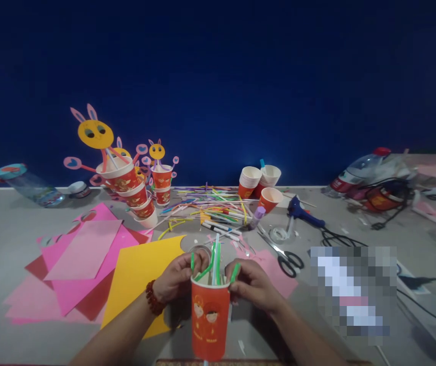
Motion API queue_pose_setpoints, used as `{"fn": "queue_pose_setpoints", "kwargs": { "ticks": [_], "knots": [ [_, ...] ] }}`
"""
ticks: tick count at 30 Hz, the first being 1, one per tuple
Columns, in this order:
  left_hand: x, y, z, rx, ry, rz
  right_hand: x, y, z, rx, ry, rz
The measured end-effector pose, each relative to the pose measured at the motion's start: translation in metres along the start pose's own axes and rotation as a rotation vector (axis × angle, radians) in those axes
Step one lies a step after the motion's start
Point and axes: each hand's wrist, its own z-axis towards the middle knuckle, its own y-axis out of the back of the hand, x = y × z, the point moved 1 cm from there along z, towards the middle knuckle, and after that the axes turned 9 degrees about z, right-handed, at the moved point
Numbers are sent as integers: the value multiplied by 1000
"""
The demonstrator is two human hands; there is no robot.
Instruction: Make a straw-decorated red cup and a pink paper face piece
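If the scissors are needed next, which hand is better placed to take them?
Probably the right hand: the scissors lie nearer to it, while the left hand is across the red cup from them.

The grey worktop carries a yellow sheet; overlapping pink sheets lie left of that sheet; loose straws spread beyond it; a blue glue gun rests farther back, to its right.
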Motion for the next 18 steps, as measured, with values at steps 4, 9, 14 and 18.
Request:
{"fn": "queue_pose_setpoints", "kwargs": {
  "ticks": [4, 9, 14, 18],
  "knots": [
    [-1, -6, 0, -51, 28, -77, -1, -2, 1, -52, 33, -10],
    [1, -6, 5, -192, 97, -201, -4, -2, 8, -104, 95, 16],
    [1, -1, 10, -284, 61, -220, -22, 3, 20, -202, 52, 102],
    [-4, 3, 10, -287, 99, -221, -20, 4, 33, -219, 61, 164]
  ]
}}
